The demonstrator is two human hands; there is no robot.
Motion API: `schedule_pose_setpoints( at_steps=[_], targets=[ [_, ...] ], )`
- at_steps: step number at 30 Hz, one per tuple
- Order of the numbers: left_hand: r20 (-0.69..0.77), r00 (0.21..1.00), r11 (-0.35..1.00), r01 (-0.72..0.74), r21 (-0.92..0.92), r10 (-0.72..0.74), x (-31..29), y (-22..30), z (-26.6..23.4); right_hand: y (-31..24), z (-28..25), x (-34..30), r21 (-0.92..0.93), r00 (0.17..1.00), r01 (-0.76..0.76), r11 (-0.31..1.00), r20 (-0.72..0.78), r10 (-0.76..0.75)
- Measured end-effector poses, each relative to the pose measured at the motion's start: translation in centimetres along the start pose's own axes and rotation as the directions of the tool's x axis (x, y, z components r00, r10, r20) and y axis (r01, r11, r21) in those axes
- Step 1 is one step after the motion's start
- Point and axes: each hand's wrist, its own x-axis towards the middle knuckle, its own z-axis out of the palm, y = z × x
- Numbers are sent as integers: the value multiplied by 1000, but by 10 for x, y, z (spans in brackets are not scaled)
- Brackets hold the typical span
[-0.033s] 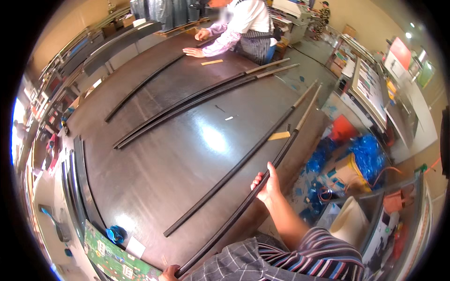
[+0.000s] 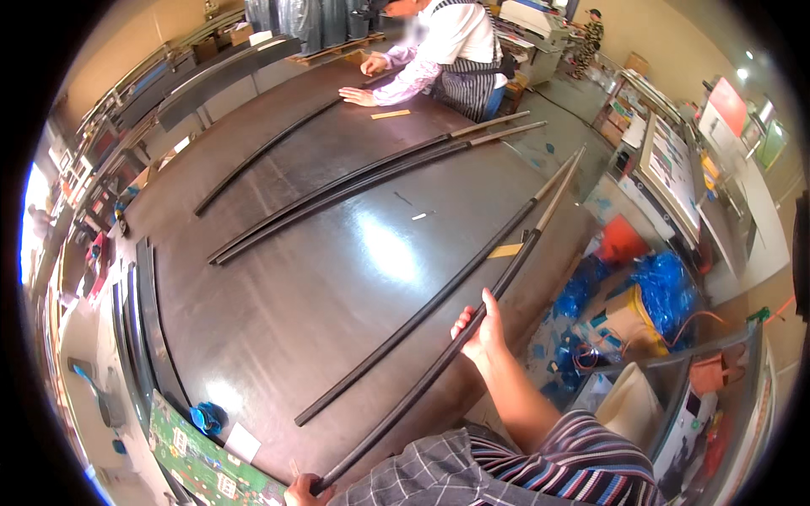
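Note:
A long black strip [image 2: 421,384] with a bare wood-coloured far end slants along the near right side of the big dark table [image 2: 278,320]. My right hand [image 2: 479,331] is closed around its middle, thumb pointing up along it. At its near end, by the table's front edge, my left hand [image 2: 305,491] is closed on the tip, partly cut off by the picture's lower edge. Just left of it lies a second, similar strip [image 2: 405,325], its far end almost touching the first one's. A small tan slip [image 2: 505,250] lies by the two strips.
Across the table a co-worker [image 2: 460,51] leans over another black strip [image 2: 261,158]. Two more strips [image 2: 337,187] lie mid-table. A green circuit-patterned board [image 2: 202,455], blue roll [image 2: 207,417] and white card [image 2: 243,443] sit front left. Blue plastic [image 2: 662,282] is heaped at right.
The far end of the strip in my hands has swung slightly left, closer to the neighbouring strip's end. My view has shifted a little; both hands keep their hold.

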Motion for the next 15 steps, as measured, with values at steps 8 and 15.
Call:
schedule_pose_setpoints(
  at_steps=[8,15],
  targets=[
    [-355,880,940,-239,242,315,87,10,-7,-18,76,88,-37,997,47,998,71,-44],
    [-345,859,870,-204,449,379,140,41,-62,-12,108,143,-64,998,26,998,63,-22]
  ],
)
